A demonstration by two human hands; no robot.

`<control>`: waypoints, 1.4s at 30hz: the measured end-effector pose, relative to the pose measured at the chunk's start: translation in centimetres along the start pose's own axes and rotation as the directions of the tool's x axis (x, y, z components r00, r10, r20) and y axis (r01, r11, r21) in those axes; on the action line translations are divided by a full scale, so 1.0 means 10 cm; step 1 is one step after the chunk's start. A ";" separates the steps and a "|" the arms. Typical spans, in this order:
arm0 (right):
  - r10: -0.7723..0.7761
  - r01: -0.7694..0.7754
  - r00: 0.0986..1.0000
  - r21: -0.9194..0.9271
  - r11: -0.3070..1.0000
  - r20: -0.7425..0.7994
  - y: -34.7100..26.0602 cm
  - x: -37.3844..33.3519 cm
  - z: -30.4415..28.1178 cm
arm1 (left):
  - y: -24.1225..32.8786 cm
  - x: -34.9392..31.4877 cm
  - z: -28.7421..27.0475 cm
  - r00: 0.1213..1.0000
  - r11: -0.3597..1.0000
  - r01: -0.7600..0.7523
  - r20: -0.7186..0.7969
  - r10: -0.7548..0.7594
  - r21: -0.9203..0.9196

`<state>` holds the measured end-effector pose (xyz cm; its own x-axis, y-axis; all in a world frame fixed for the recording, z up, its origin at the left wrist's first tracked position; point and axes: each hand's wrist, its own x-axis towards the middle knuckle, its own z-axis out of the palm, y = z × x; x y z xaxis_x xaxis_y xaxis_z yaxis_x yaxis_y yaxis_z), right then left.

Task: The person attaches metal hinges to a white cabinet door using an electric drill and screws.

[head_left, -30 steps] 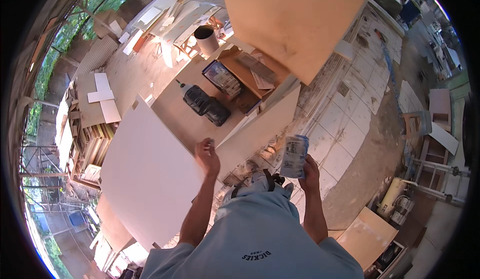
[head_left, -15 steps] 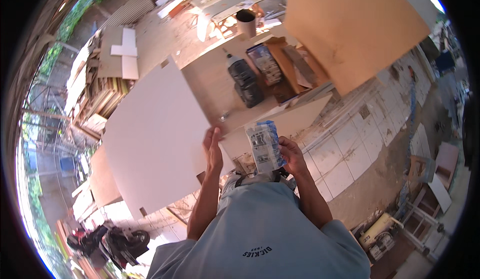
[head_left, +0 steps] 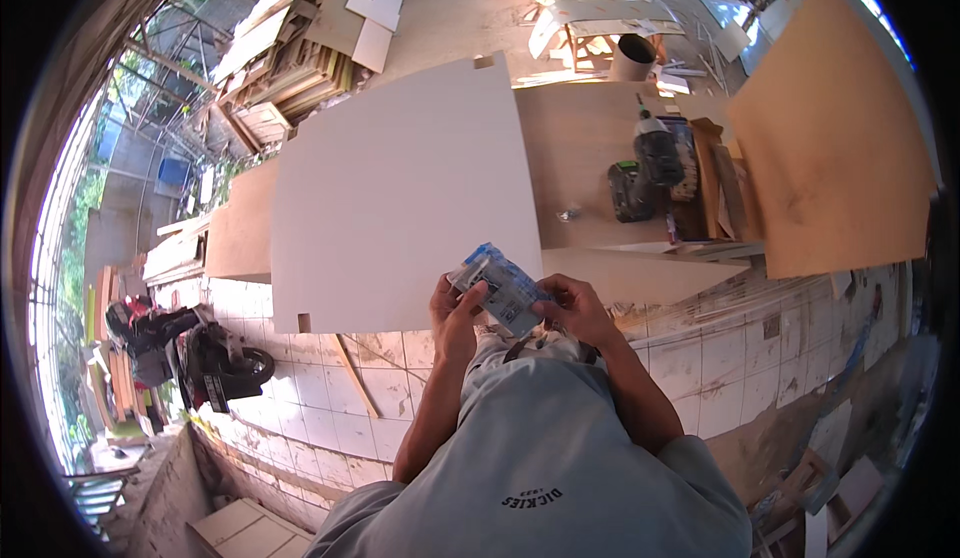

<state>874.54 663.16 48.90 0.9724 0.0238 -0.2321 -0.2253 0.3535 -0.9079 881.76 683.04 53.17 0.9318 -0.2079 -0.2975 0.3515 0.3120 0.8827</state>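
A small blue-and-grey plastic packet (head_left: 500, 293) is held between both my hands, just in front of my body. My left hand (head_left: 458, 303) pinches its left side, thumb on top. On the opposite edge, the fingers of my right hand (head_left: 575, 308) grip the packet; its contents cannot be made out. Right beyond it lies a large white panel (head_left: 410, 198) with small notches at its corners. A black cordless drill (head_left: 650, 168) rests on the brown board (head_left: 580, 148) to the right of the panel.
Beside the drill sits an open cardboard box (head_left: 712, 178). A large tan board (head_left: 835, 148) leans at the right. A bucket (head_left: 634, 58) stands beyond the work surface. Stacked boards (head_left: 300, 68) lie at the far left, and a motorcycle (head_left: 215, 358) is parked on the tiled floor at left.
My left hand has come from the white panel's edge onto the packet, so both hands now hold it. The packet has tilted, and my view has turned to the left.
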 end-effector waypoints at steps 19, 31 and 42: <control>-0.081 0.072 0.979 -0.057 0.996 -0.189 0.14 0.78 1.08 | 0.57 0.66 -1.36 0.996 0.945 -0.051 0.091 0.023 0.323; -0.143 0.227 0.861 0.117 0.967 -0.489 0.53 0.96 1.62 | 0.39 0.91 -1.60 0.977 0.980 -0.197 -0.083 0.197 0.005; -0.586 0.259 0.759 -0.696 0.670 -0.282 0.14 0.94 1.82 | 0.88 0.88 -1.63 0.938 0.930 -0.260 0.298 0.179 0.260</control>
<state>884.50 680.84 51.82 0.8535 -0.4529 0.2576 0.0587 -0.4076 -0.9112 894.55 699.06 52.42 0.9097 -0.4152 -0.0125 0.0607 0.1029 0.9928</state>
